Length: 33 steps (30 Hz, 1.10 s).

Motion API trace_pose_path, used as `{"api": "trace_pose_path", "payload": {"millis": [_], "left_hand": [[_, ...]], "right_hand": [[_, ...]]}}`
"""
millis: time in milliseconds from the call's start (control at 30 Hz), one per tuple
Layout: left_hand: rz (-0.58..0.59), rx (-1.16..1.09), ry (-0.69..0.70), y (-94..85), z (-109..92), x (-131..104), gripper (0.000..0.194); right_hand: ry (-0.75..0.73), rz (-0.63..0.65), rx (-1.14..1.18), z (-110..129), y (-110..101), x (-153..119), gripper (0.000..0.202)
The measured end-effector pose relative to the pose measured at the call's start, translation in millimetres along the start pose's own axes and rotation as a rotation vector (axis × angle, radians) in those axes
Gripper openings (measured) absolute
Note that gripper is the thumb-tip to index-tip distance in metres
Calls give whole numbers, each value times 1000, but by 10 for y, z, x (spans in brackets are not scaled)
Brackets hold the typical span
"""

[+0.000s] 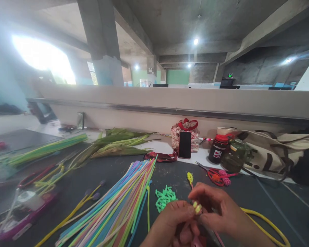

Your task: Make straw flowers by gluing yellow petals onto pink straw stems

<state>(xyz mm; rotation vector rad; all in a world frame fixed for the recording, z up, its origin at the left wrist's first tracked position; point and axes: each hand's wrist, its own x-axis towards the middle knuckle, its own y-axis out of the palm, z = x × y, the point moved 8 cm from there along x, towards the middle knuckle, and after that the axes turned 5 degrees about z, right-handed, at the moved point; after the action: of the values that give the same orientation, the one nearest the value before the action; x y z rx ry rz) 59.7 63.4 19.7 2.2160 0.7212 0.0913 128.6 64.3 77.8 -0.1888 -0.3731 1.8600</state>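
Low at the right of centre, my left hand [178,216] pinches a small yellow-and-pink woven bud [197,207] between thumb and finger. My right hand [222,206] curls around the bud from the other side, its thumb and forefinger at the edges. The lower fingers of both hands are partly hidden. Just beyond them, a yellow knotted bud [190,177] tops a thin pink stem. Short cut green tube pieces [166,198] lie in a heap beside my left hand. To the left spreads a large bundle of thin coloured plastic tubes [118,202].
Scissors [212,174] with red handles lie near pink and orange knotted balls [222,176]. Behind stand a phone [185,144], a patterned bag [173,133], a red-lidded jar [217,149] and a glass jug [233,157]. Corn husks [118,142] and a purple tray [28,219] are left.
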Motion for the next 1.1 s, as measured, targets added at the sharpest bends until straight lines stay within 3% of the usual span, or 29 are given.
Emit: {"api": "trace_pose_path", "payload": {"millis": [467,733,1100], "left_hand": [[113,-59,28,105,-2,19,32],[23,-63,-26,39,53,19,31],[93,15,-36,94,1,-38,30]], "right_hand": [[-11,-23,-140,73,17,12,14],[11,-26,-111,43,25,-22,32],[-20,-11,-122,140,31,-35,13]]}}
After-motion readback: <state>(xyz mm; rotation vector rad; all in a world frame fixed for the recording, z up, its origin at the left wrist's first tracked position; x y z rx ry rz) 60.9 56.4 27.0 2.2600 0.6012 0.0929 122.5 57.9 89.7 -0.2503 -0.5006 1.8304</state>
